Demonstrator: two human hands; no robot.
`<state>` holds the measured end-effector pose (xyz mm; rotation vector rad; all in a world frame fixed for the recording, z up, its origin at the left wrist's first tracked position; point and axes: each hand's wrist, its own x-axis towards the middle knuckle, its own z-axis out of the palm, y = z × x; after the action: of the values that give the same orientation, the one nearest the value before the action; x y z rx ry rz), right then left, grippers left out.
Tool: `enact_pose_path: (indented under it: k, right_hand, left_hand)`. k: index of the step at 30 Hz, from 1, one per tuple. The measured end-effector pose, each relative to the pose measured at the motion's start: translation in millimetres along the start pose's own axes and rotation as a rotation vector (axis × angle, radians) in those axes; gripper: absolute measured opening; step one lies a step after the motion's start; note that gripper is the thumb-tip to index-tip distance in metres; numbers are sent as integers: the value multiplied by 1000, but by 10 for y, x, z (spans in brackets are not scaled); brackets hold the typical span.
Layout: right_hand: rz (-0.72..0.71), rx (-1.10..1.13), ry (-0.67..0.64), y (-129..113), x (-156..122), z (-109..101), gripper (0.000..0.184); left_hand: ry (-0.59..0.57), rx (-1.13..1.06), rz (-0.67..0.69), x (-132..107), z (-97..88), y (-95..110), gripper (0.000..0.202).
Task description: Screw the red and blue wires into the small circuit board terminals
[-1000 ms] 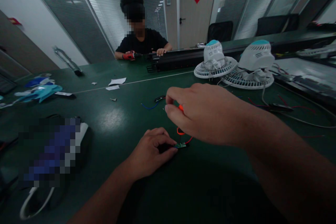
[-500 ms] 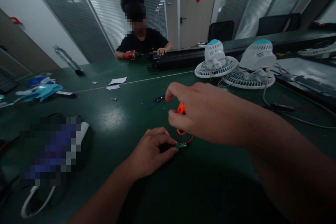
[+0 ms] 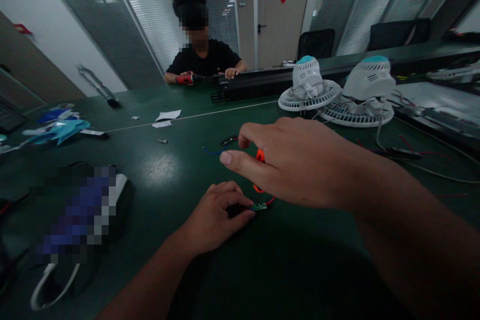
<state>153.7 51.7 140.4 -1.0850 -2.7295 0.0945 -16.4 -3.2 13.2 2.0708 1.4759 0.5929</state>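
Observation:
On the green table, my left hand (image 3: 221, 217) pinches one end of a small green circuit board (image 3: 259, 206) between thumb and fingertips. A red wire (image 3: 270, 200) runs off the board's other end. Above it, my right hand (image 3: 288, 160) is around an orange-handled screwdriver (image 3: 259, 156), held upright with its thin shaft going down to the board. My right thumb sticks out to the left, away from the handle. Much of the handle is hidden behind the fingers. Just beyond the hand lies a small black part (image 3: 229, 140) with a blue wire (image 3: 214, 153).
Two white fan heads (image 3: 305, 80) rest face down at the back right, with loose cables nearby. Across the table a person (image 3: 202, 57) holds a red power tool (image 3: 184, 79) beside a long black frame (image 3: 255, 85). Paper scraps (image 3: 168, 115) and a blurred-out blue item (image 3: 78, 215) lie left.
My right thumb has swung out to the left, off the screwdriver's handle. My left hand and the circuit board have stayed in place.

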Motion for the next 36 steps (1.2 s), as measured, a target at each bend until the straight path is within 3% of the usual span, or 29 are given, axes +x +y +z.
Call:
enact_pose_path:
  k: [7, 20, 36]
  right_hand:
    - [-41, -14, -2, 32, 2, 7, 28]
    - [-63, 23, 26, 68, -13, 29, 34]
    - [-58, -21, 36, 49, -10, 37, 29]
  left_hand:
    - [13, 22, -2, -12, 7, -15, 15]
    - [16, 12, 22, 1, 15, -44, 14]
    - [1, 14, 6, -4, 10, -24, 16]
